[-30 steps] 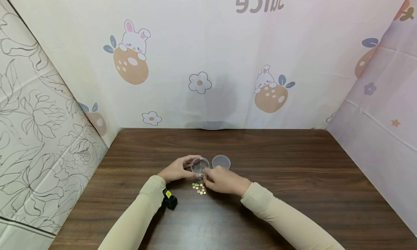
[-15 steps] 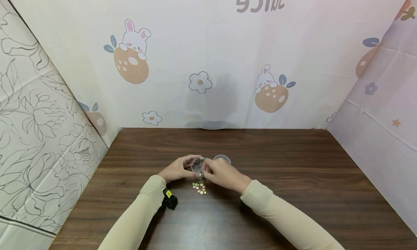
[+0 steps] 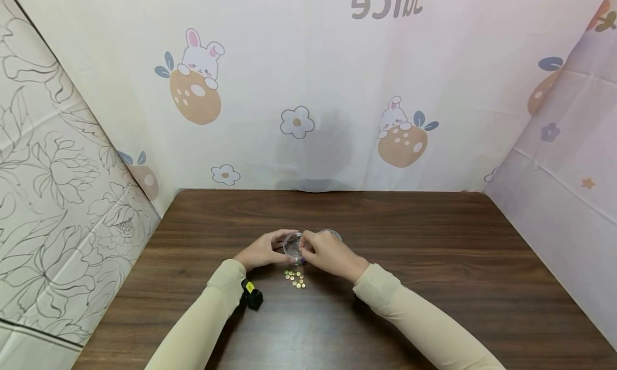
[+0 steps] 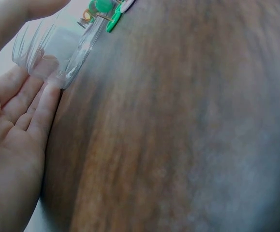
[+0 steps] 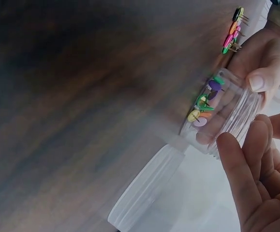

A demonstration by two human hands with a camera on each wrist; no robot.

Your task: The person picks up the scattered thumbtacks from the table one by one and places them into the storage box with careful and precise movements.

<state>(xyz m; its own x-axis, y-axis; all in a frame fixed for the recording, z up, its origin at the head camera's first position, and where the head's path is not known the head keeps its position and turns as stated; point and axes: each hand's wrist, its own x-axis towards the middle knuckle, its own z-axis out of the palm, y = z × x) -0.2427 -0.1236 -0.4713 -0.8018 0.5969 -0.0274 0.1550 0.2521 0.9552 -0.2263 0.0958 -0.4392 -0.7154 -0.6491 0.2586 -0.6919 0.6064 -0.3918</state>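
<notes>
In the head view my left hand (image 3: 262, 250) holds a clear plastic jar (image 3: 292, 244) by its side, thumb in front and fingers behind. Coloured thumbtacks (image 5: 205, 107) lie inside the jar in the right wrist view: green, purple, yellow, orange and pale pink. My right hand (image 3: 332, 256) is over the jar's right rim with fingers bent. No tack shows between its fingertips in the right wrist view. More thumbtacks (image 3: 295, 279) lie on the table in front of the jar, looking golden from above. Their coloured heads (image 5: 231, 31) face down, with the pins pointing up.
A round clear lid (image 3: 332, 233) lies right behind the jar, partly covered by my right hand. On my left wrist sits a black camera (image 3: 252, 296). The brown wooden table (image 3: 434, 241) ends at a printed curtain (image 3: 250, 91) at the back.
My right hand has moved slightly up and over the jar's rim, covering more of the lid. A purple spot now shows low in the jar. My left hand keeps its hold.
</notes>
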